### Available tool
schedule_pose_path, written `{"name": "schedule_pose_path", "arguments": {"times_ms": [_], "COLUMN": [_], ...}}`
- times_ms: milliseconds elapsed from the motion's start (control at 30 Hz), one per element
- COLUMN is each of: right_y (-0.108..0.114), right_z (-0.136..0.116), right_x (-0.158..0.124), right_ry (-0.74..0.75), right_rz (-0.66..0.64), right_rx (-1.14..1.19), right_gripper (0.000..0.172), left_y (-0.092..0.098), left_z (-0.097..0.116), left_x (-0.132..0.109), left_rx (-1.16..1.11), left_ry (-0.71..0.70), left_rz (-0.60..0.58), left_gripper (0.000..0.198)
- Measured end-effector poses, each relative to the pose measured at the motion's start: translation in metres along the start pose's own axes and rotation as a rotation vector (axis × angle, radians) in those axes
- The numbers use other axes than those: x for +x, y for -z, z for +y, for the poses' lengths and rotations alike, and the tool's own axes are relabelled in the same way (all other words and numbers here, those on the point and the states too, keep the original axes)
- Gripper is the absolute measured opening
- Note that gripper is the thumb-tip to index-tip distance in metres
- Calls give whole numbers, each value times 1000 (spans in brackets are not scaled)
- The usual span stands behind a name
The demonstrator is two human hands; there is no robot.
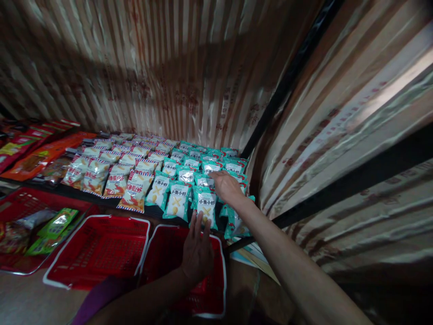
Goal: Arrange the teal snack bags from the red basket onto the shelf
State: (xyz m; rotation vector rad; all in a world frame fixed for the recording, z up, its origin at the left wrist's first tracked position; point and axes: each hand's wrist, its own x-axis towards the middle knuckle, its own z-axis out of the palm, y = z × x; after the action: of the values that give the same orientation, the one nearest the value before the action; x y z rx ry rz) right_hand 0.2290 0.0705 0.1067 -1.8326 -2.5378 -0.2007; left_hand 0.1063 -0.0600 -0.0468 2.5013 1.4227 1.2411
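Rows of teal-and-white snack bags (177, 198) lean upright on a low dark shelf. My right hand (228, 186) reaches in from the right among these bags, its fingers curled closed. Its fingertips are hidden, so what they grip, if anything, does not show. In front of it stands a teal snack bag (206, 204) at the shelf's edge. My left hand (199, 250) is held below, over a red basket (223, 275), with fingers stretched out. Those fingertips overlap the lower part of the front bag; whether they touch it I cannot tell.
Left of the teal bags are red-and-white snack bags (137, 189) and orange packets (43, 155). A second red basket (98, 243) stands beside a third basket (10, 201) holding green packets (54, 230). Striped wrapping (189, 67) hangs behind, with a black post (287, 85) at right.
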Motion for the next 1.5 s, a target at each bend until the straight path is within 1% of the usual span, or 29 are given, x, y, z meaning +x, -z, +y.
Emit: {"name": "schedule_pose_path", "arguments": {"times_ms": [100,200,300,400,567,733,900,1100,1200,1367,1500], "right_y": [-3,-8,-10,-10,-7,-4,-4,-9,-9,3,14], "right_z": [0,-1,-3,-2,3,6,7,12,12,6,8], "right_x": [25,42,50,52,51,48,44,45,44,29,12], "right_ry": [55,78,92,87,68,57,26,-14,-24,-98,-156], "right_rz": [-38,-70,-94,-103,-111,-92,-74,-81,-73,-20,-49], "right_rx": [-2,-12,-19,-24,-23,-1,13,20,19,-19,-50], "right_gripper": [37,35,31,31,32,32,32,30,29,31,31], "left_y": [-1,-1,-2,-3,-6,-8,-11,-14,-15,-15,-14], "left_z": [1,1,1,2,4,7,8,3,2,3,3], "left_x": [1,2,3,5,8,10,12,12,12,13,14], "left_rx": [5,-8,-26,-48,-82,-88,-85,-76,-67,-81,-86], "left_ry": [11,13,20,26,49,50,54,47,69,83,90], "left_rz": [-15,-32,-46,-39,-45,-28,-28,-43,-50,-55,-67], "left_gripper": [67,69,70,71,68,67,69,76,76,75,71]}}
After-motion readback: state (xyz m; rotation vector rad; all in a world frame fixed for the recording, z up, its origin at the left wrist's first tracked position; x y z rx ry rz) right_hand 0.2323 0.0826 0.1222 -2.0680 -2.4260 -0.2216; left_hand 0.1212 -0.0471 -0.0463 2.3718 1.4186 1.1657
